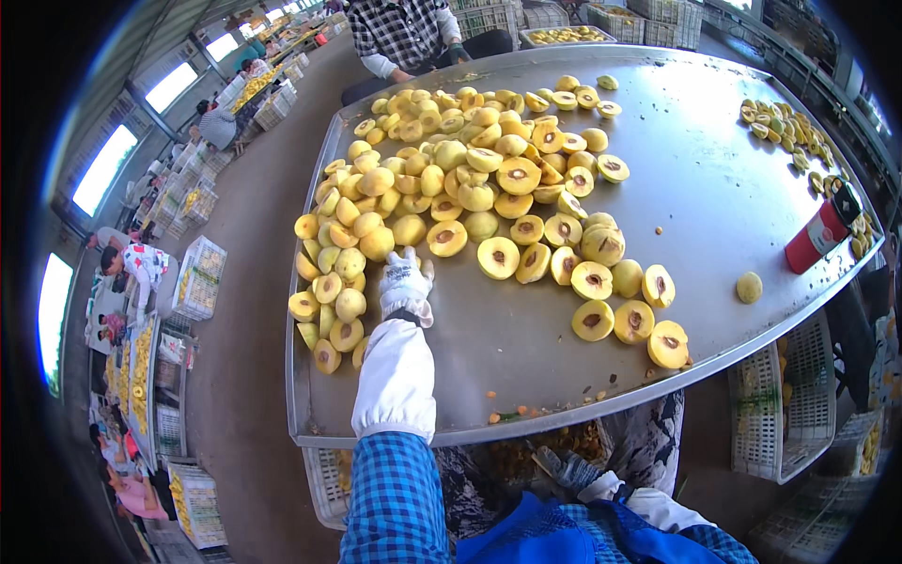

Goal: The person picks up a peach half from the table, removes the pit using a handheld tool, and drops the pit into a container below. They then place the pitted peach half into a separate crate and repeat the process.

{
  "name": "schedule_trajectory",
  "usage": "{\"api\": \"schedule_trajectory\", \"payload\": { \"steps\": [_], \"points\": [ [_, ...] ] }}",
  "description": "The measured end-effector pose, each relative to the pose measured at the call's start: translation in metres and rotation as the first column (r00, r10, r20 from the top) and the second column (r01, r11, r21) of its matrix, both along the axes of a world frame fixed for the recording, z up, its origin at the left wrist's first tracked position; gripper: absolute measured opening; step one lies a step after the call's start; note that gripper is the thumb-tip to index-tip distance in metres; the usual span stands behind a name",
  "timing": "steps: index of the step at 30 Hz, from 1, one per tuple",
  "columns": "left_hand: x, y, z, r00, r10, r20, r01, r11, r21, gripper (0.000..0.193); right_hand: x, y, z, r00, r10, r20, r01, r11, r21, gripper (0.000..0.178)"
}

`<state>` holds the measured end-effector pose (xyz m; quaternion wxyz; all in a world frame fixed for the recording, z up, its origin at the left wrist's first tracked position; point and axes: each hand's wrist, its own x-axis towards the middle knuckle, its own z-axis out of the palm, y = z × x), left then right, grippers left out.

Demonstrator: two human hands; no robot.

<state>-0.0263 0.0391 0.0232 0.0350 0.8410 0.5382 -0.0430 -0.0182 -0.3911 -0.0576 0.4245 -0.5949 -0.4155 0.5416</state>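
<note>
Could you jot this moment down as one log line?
left hand: gloved, at yellow fruit pile | right hand: gloved, off table, grip unclear | red flask: on table's right

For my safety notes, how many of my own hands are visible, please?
2: left hand beside the yellow fruit on the table, right hand below the table's near edge.

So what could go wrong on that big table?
The cut fruit half near the front edge might get nudged off the table. The left hand is right beside the fruit pile, so a bump could send pieces sliding. And the red container near the edge might tip if knocked.
</note>
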Motion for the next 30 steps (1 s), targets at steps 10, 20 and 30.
{"api": "schedule_trajectory", "payload": {
  "steps": [10, 20, 30],
  "points": [
    [-0.069, -0.128, 0.056, 0.033, 0.781, 0.624, 0.523, 0.519, -0.676, 0.054, 0.021, 0.024, 0.066, 0.921, -0.157, 0.356, -0.027, 0.887, 0.461, 0.03],
    [-0.09, -0.247, 0.033, 0.067, 0.759, 0.648, 0.601, 0.488, -0.633, 0.062, 0.005, 0.051, 0.132, 0.726, -0.296, 0.621, 0.1, 0.938, 0.33, 0.039],
    [-0.085, -0.289, 0.017, -0.171, 0.729, 0.663, 0.46, 0.654, -0.6, 0.053, -0.01, 0.036, 0.113, 0.769, -0.305, 0.562, 0.191, 0.948, 0.253, 0.051]
  ]
}}
